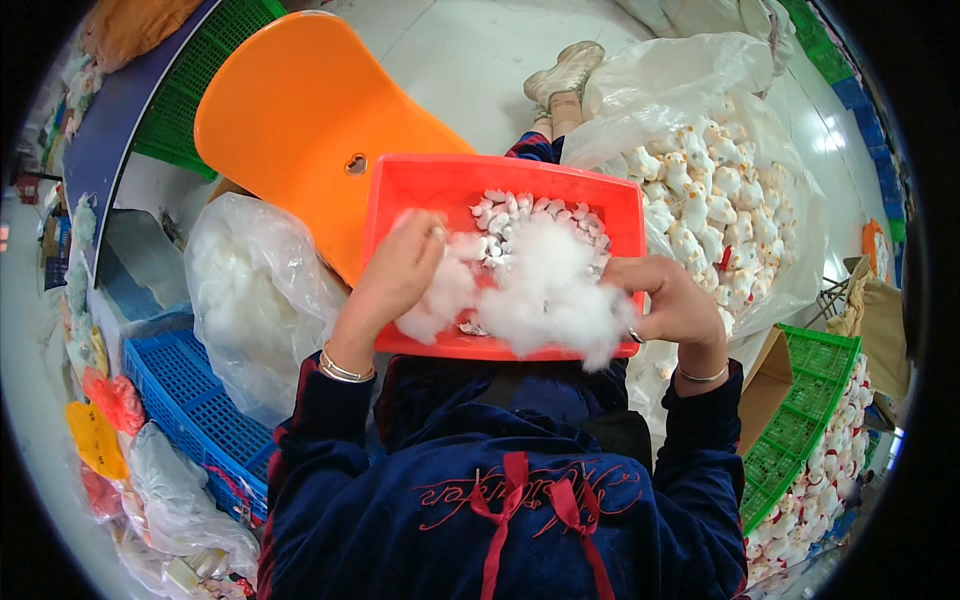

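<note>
A red plastic tub (610,200) rests across my lap. Small white plush pieces (520,210) lie at its far side, and white fluffy stuffing (550,285) covers much of the middle and near edge. My left hand (400,265) is over the tub's left part with its fingertips pinched together; what they hold, if anything, is too small and blurred to name. Another tuft of stuffing (445,295) sits beside that palm. At the right rim my right hand (670,300) has its thumb and fingers closed on the edge of the stuffing.
An orange chair (290,120) stands ahead on the left, beside a clear bag of stuffing (250,290) and a blue crate (200,400). To the right are a large clear bag of white plush toys (720,200) and a green crate (810,410). Someone's shoe (565,75) shows beyond the tub.
</note>
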